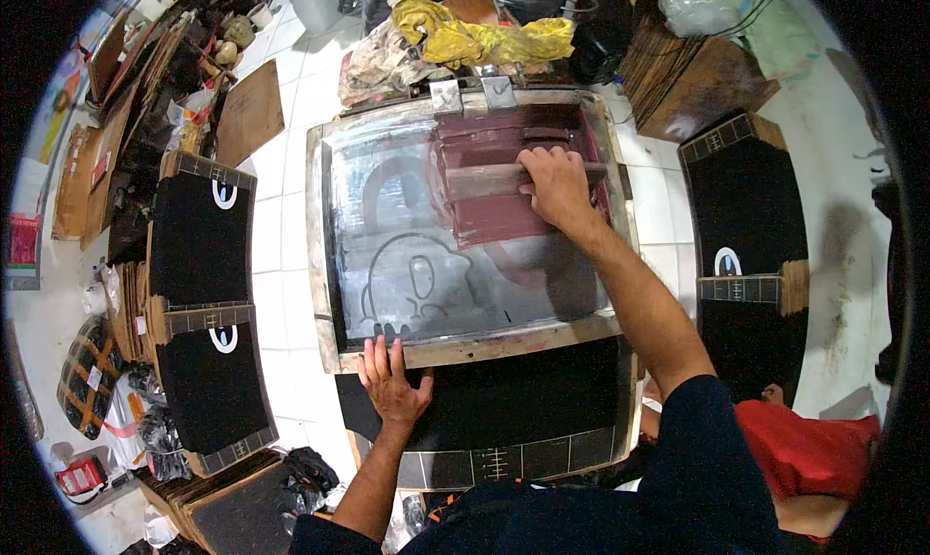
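A screen printing frame [484, 353] with a wooden rim lies in front of me, its grey mesh showing a rounded line drawing. Dark red ink [499, 216] coats the upper right of the mesh. My right hand [560, 189] is closed over the top of a squeegee [475, 179], a long bar set crosswise in the ink. My left hand [395, 385] lies at the frame's near edge with its fingers spread and nothing in them. Black fabric on a board [523, 395] shows beneath the frame's near side. Two metal clamps [499, 92] sit at the frame's far edge.
Black panels with white-and-blue prints stand at the left [203, 240] and right [741, 206]. Yellow and stained rags [484, 37] are heaped beyond the frame. Cardboard sheets [250, 114] lean at the back left. A person in red clothing [809, 448] is close at my right.
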`<move>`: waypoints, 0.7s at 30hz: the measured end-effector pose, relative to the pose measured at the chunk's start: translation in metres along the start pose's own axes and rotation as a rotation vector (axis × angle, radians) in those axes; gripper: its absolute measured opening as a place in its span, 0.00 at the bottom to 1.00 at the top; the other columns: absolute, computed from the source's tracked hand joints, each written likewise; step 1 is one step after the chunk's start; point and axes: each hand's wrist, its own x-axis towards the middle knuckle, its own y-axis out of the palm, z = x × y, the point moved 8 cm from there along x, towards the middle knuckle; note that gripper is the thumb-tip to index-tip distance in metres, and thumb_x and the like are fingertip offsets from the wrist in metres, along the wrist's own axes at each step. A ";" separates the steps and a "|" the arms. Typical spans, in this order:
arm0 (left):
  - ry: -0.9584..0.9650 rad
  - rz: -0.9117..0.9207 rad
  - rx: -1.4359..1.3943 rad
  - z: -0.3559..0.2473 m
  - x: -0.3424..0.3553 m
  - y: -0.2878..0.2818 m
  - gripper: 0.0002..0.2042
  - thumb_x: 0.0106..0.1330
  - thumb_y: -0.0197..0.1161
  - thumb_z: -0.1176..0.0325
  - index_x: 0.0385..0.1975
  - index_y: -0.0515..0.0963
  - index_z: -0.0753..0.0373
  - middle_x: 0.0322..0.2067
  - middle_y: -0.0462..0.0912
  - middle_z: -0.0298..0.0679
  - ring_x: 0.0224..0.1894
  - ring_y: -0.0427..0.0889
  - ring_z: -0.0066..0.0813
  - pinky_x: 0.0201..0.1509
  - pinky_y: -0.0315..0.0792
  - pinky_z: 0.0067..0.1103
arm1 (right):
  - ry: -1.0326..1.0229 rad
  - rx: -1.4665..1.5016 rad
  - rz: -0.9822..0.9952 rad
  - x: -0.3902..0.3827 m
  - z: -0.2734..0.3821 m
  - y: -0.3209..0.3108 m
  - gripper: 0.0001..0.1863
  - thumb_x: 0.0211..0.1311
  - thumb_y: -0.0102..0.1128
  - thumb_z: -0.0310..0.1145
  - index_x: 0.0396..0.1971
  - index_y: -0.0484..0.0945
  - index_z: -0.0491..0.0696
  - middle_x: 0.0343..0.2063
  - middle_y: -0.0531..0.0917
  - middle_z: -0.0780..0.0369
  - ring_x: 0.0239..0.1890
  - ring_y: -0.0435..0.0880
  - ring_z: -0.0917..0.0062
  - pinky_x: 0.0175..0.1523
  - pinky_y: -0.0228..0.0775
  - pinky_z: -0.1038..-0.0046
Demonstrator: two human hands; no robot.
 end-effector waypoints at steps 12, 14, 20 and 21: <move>0.023 -0.015 -0.028 0.003 0.006 0.002 0.42 0.55 0.73 0.53 0.70 0.65 0.60 0.71 0.62 0.51 0.77 0.55 0.54 0.78 0.46 0.50 | -0.072 0.012 0.002 -0.030 0.009 0.004 0.22 0.43 0.77 0.29 0.40 0.79 0.53 0.34 0.81 0.63 0.43 0.81 0.64 0.48 0.67 0.58; 0.010 0.008 -0.026 0.003 0.005 0.003 0.42 0.54 0.73 0.53 0.70 0.65 0.60 0.72 0.62 0.51 0.77 0.55 0.54 0.78 0.46 0.50 | -0.095 -0.016 -0.045 -0.007 0.001 0.010 0.22 0.43 0.78 0.30 0.40 0.78 0.53 0.35 0.82 0.63 0.44 0.81 0.64 0.49 0.68 0.58; 0.009 0.011 -0.024 0.003 0.004 0.004 0.43 0.51 0.74 0.54 0.70 0.65 0.60 0.72 0.61 0.51 0.77 0.54 0.54 0.78 0.45 0.51 | -0.039 -0.023 -0.141 0.109 -0.045 0.035 0.18 0.50 0.76 0.37 0.40 0.79 0.53 0.37 0.84 0.62 0.45 0.84 0.63 0.52 0.70 0.56; 0.008 0.008 -0.022 0.003 0.004 0.004 0.43 0.51 0.74 0.55 0.70 0.65 0.60 0.72 0.61 0.51 0.77 0.54 0.54 0.78 0.45 0.51 | -0.040 -0.031 -0.153 0.106 -0.042 0.037 0.20 0.51 0.76 0.38 0.42 0.79 0.52 0.38 0.84 0.61 0.45 0.83 0.62 0.52 0.69 0.56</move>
